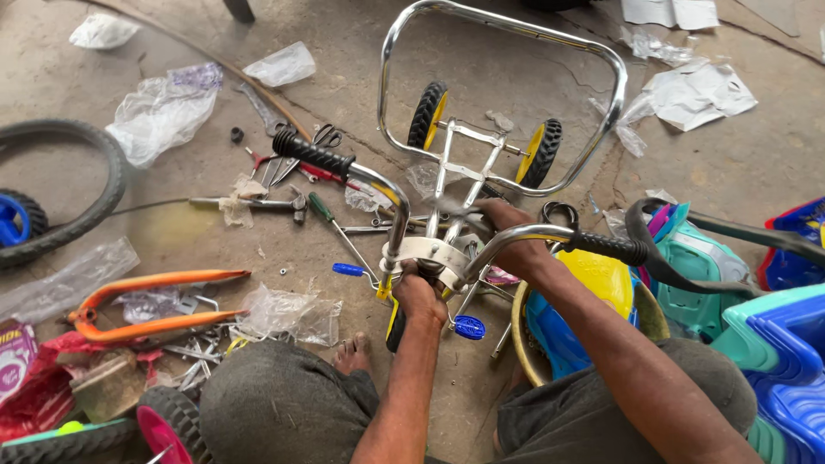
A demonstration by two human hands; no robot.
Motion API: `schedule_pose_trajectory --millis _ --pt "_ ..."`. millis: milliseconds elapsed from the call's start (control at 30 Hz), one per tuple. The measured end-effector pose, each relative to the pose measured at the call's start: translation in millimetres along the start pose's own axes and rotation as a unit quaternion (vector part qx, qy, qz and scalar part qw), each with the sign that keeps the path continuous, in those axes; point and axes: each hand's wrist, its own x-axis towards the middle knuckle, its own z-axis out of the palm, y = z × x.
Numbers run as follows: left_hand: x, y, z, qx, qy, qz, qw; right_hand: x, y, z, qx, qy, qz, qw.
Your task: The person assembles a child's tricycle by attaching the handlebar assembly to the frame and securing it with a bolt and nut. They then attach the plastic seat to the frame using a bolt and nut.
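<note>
- I see my left hand clamped on the stem just under the white clamp, where the handlebar meets the frame; the fingers wrap fully round it.
- My right hand lies a little farther and to the right, closed over the frame tubes beside the clamp. What its fingertips pinch I cannot tell.
- The trike sits straight ahead of me, between my knees. Its long axis runs from near to far: stem closest, then the frame, then the two yellow wheels and the chrome hoop at the far end.
- The handlebar crosses that axis, with the left grip far left and the right grip to the right. Both hands are on the joint; the left one is nearer to me.
- Blue pedals stick out just below my left hand, one on each side of the stem.
- Left of the bar, on the floor, lie a screwdriver, a hammer, pliers and scissors, all within reach of my left hand but apart from it.
- Near left lies an orange fork among plastic bags, with a tyre at the far left.
- Coloured plastic body parts crowd my right forearm, leaving little room on that side.
</note>
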Motion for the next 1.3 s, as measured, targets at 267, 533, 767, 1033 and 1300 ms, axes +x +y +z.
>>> schedule_pose_trajectory --millis 267,533,767,1033,1300 --pt "1.6 -1.5 0.6 -0.069 -0.019 -0.044 0.997 4.7 33.3 2.4 -0.110 -0.089 0.058 0.988" --pt "-13.7 14.1 7.8 -0.099 -0.032 -0.084 0.991 -46.0 37.1 34.4 0.154 -0.015 0.080 0.985" --pt "-18.1 10.2 -3.8 0.006 -0.107 -0.026 0.994 -69.9 4.6 44.6 0.387 0.039 0.041 0.920" --pt "-71.4 113.8 -23.5 0.717 -0.143 0.079 0.678 -82.2 -3.1 22.8 0.402 0.062 0.104 0.908" --pt "-68.8 82.9 -24.6 0.325 -0.333 0.261 0.846 -87.1 -23.7 -6.3 0.414 0.041 0.052 0.908"
